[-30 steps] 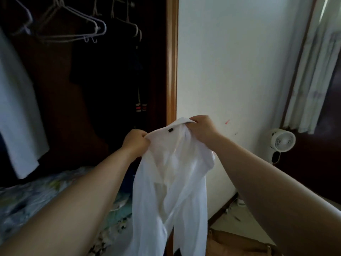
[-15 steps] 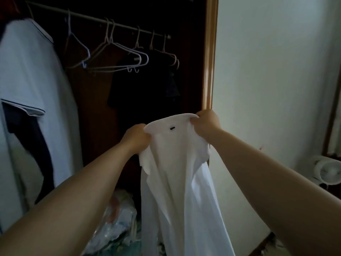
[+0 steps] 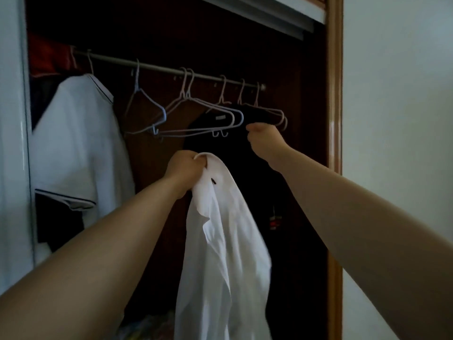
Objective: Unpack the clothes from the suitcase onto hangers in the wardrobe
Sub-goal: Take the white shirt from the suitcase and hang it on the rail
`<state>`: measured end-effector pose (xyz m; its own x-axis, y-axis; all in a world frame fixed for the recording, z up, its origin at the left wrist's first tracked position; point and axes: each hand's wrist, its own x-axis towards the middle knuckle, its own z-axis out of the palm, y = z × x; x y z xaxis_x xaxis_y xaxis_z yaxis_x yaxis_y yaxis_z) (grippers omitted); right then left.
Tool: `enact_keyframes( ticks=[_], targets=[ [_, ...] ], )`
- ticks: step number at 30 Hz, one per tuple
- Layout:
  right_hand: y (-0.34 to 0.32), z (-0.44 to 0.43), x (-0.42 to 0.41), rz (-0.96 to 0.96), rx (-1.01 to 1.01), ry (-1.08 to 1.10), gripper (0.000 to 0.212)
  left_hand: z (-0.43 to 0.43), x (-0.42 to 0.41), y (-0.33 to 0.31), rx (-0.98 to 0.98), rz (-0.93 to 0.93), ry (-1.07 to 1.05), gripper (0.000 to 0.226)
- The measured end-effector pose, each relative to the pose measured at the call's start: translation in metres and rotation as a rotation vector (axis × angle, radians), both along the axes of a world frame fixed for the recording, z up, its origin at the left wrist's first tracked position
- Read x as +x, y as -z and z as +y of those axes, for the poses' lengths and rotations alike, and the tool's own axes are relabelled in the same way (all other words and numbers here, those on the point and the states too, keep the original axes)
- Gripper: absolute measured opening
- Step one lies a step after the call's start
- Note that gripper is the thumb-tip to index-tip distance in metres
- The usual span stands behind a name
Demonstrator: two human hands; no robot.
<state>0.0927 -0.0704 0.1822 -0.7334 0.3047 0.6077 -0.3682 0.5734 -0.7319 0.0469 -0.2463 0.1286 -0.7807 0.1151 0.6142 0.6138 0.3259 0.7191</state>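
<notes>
My left hand [image 3: 185, 168] grips the collar of a white shirt [image 3: 220, 241], which hangs down in front of the open wardrobe. My right hand [image 3: 266, 143] is raised to the right end of a pale wire hanger [image 3: 282, 119] on the metal rail [image 3: 159, 67]. It sits just below that hanger, and its fingers are turned away, so whether it holds the hanger is unclear. Several empty wire hangers [image 3: 196, 128] hang left of it. The suitcase is out of view.
A white T-shirt with dark trim [image 3: 78, 143] hangs at the left of the rail. A black garment [image 3: 210, 148] hangs behind the hangers. The brown wardrobe frame [image 3: 334, 94] and a pale wall stand to the right, and a light door panel [image 3: 12, 143] to the left.
My right hand has let go of the shirt collar and risen to the hangers on the rail. The shirt now hangs from my left hand alone. My view has tilted upward.
</notes>
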Motion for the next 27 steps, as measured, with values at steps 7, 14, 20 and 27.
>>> enact_keyframes(
  ticks=[7,14,20,27],
  targets=[
    [-0.049,-0.007,-0.074,0.115,0.091,0.161,0.039,-0.012,-0.061,-0.017,-0.054,0.076,-0.042,0.029],
    [-0.074,-0.008,-0.106,-0.090,0.297,0.356,0.038,-0.029,-0.106,-0.029,-0.047,0.099,-0.032,0.027],
    [-0.087,-0.005,-0.132,0.010,0.121,0.273,0.041,-0.040,-0.125,-0.028,-0.010,0.080,-0.032,0.030],
    [-0.081,-0.019,-0.143,-0.124,-0.120,-0.014,0.021,-0.046,-0.138,-0.026,-0.017,0.074,-0.038,0.030]
  ],
)
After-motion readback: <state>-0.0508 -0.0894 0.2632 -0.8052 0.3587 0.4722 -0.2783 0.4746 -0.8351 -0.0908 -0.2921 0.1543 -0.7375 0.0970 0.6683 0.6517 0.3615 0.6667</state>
